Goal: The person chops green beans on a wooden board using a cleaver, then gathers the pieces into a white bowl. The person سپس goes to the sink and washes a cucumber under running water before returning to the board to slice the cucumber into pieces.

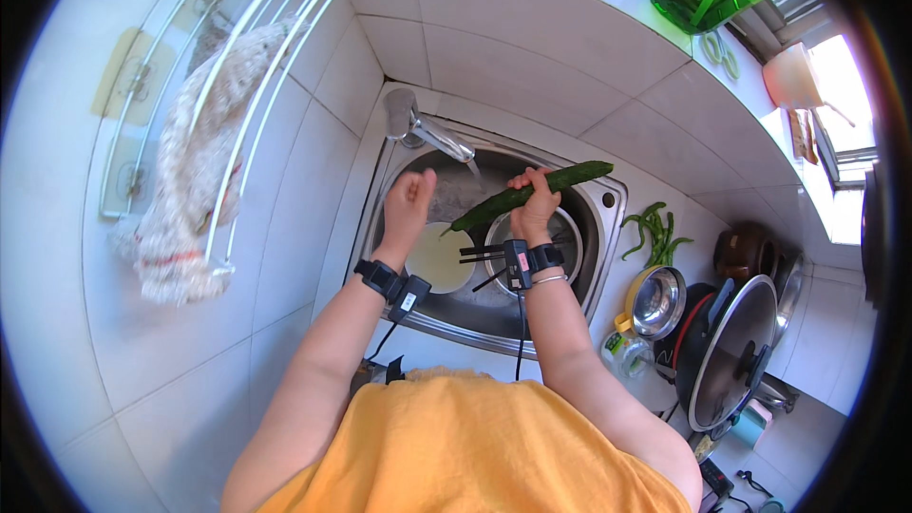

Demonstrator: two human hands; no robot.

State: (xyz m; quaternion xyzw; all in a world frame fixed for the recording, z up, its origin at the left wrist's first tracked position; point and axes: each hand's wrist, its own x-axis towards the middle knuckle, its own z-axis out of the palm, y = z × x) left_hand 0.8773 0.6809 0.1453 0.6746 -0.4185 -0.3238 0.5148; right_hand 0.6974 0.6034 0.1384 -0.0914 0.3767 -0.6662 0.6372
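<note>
My right hand point(536, 208) is wrapped around the middle of a long green cucumber point(491, 208), held slantwise over the stainless steel sink point(595, 256). Its stem end points down to the left. My left hand point(410, 205) is over the sink's left side, fingers curled in and thumb raised, with nothing visible in it. Between the hands, water runs from the chrome faucet point(445, 139). Below them in the basin are a bowl of pale cloudy liquid point(438, 260) and a round metal pot or basin point(572, 242). Dark chopsticks point(484, 254) lie partly behind my right wrist.
Green peppers point(659, 231) lie on the counter right of the sink. Nearby stand a yellow-handled metal bowl point(657, 303), a glass jar point(627, 355) and a lidded pan point(734, 353). A wall rack point(235, 107) holds a cloth point(192, 157) at left.
</note>
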